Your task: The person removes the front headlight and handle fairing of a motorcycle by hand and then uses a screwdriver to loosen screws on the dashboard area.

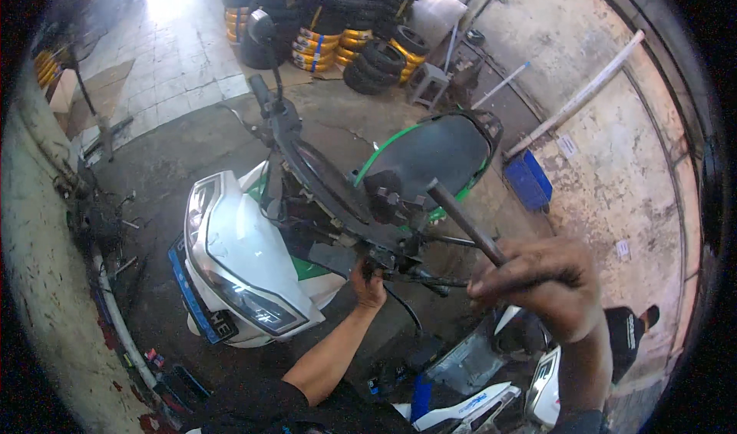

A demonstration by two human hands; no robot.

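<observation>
My left hand [368, 284] is closed on a dark part of the handlebar assembly [342, 203], just below its right-hand section. My right hand [541, 284] grips a dark metal bar [464, 219], angled up and leftward beside the handlebar; its upper end is free in the air. The scooter has a white front panel [246, 257] with a headlight, behind and left of my left hand, and a black seat [430, 157] with green trim. Exactly which part my left fingers hold is too dark to make out.
A second white scooter [468, 411] lies low at lower right, beside a person [622, 342] in a dark top. Stacked tyres [368, 69], a grey stool [426, 84] and a blue bin [527, 179] line the back and right. A stained wall [38, 242] borders the left.
</observation>
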